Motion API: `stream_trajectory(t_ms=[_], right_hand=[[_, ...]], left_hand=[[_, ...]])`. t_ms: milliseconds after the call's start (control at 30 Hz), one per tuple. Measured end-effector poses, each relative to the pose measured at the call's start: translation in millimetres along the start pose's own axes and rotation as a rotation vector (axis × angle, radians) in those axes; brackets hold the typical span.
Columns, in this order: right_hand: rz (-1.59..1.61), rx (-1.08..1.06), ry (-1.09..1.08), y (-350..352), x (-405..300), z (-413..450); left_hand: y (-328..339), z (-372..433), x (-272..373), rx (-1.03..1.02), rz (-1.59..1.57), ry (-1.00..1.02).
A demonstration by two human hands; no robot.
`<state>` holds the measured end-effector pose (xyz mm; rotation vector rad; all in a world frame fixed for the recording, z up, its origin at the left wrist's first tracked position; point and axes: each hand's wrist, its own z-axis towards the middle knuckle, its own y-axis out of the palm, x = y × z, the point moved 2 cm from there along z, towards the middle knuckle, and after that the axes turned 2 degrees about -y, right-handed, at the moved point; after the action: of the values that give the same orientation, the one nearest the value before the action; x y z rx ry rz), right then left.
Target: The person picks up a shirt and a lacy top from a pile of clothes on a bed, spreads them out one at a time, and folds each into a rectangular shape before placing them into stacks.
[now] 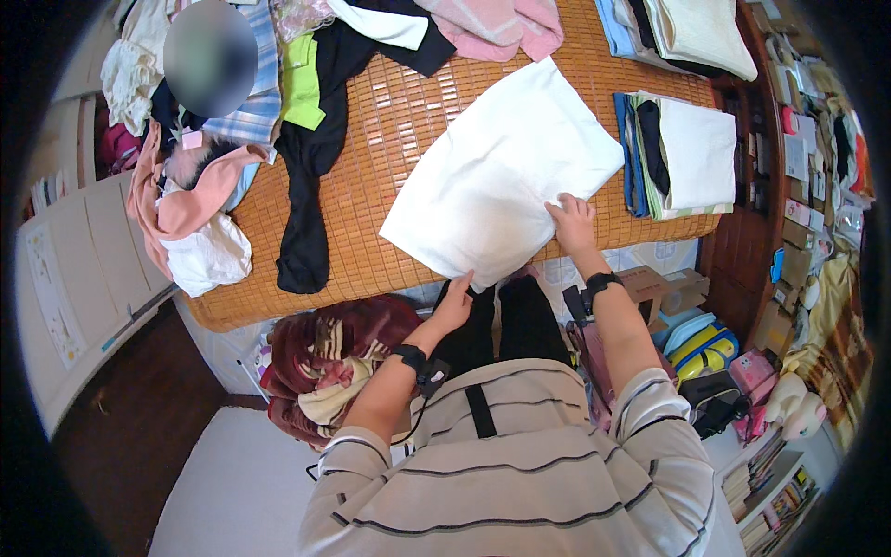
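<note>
A white cloth (494, 174), perhaps a garment, lies spread over the front of a bed covered with a bamboo mat (379, 132). Its near corner hangs past the mat's edge, where my left hand (454, 308) pinches it. Higher up on the right side of the same cloth, my right hand (576, 224) grips the edge with bent fingers. Slight creases run between the two hands. Just to the right of the cloth sits a stack of folded clothes (696, 153), white on top with blue, black and green layers showing.
Loose clothes, including black trousers (306, 202), a lime-green garment (301, 87) and a salmon garment (198, 202), lie on the left. A pink garment (494, 24) and another folded stack (703, 35) lie at the far side. A maroon blanket (334, 362) and cardboard boxes (640, 289) stand below the bed.
</note>
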<state>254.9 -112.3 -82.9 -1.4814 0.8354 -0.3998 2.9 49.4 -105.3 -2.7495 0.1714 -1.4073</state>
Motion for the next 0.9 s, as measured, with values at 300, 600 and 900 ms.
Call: stream_trajectory(t_ms=[300, 600, 900], right_hand=[[0.315, 0.336, 0.642, 28, -26, -17], [0.746, 0.464, 0.914, 61, -4, -39], [0.963, 0.389, 1.228, 64, -11, -35]], left_hand=[[-110, 89, 72, 0.449, 0.212, 0.187], [-152, 175, 140, 0.527, 0.593, 0.248], [-120, 202, 140, 0.342, 0.849, 0.069]])
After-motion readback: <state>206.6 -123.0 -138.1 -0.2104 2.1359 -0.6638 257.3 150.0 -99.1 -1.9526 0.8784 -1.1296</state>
